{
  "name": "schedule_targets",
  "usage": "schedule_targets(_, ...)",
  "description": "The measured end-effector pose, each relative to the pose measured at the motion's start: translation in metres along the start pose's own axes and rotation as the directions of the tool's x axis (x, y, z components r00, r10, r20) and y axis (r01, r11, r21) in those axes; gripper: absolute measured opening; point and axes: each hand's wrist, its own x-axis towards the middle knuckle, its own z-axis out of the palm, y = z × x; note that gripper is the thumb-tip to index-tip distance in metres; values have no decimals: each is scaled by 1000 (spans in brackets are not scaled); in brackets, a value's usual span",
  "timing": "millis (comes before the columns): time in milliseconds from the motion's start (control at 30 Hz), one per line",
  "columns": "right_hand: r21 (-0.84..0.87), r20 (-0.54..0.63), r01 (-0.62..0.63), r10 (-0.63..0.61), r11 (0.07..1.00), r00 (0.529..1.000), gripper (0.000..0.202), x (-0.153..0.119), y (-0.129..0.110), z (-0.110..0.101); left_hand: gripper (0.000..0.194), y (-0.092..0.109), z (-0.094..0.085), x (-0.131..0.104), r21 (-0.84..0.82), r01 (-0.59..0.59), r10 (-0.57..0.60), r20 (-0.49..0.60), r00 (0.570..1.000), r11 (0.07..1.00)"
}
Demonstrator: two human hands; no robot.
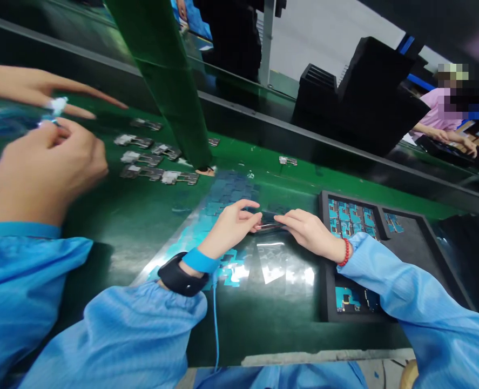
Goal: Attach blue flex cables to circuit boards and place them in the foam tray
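My left hand (231,228) and my right hand (310,233) meet over the middle of the green bench. Between their fingertips is a thin dark flat piece (269,226), seen nearly edge-on and too small to name for certain. Both hands are closed in a pinch on its two ends. Under and left of my left hand lies a clear sheet (194,232) with blue cut film shapes (233,189). Shiny transparent film (271,259) lies just below the hands. To the right, under my right forearm, stands a black foam tray (324,275) holding several blue circuit boards (344,216).
At the left a co-worker's hands (48,156) hold a small whitish piece. Several grey metal-covered boards (142,159) lie near a slanted green post (170,81); another board (288,161) lies farther right. Black trays (377,97) stand behind the rail. Another person (442,119) works at far right.
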Motion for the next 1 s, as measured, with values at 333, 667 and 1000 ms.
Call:
schedule_targets(333, -241, -162, 422, -465, 874, 870, 18, 2, -24, -21, 17, -10, 7, 4, 103, 11, -7, -32, 999, 995)
schedule_targets(667, 378, -383, -239, 386, 894, 839, 10, -56, -31, -88, 30, 43, 0, 11, 680, -179, 280, -39, 959, 711)
schedule_targets(1000, 646, -451, -488, 810, 587, 375, 8, -111, -15, -57, 38, 76, 84, 171, 757, -31, 193, -126, 973, 652)
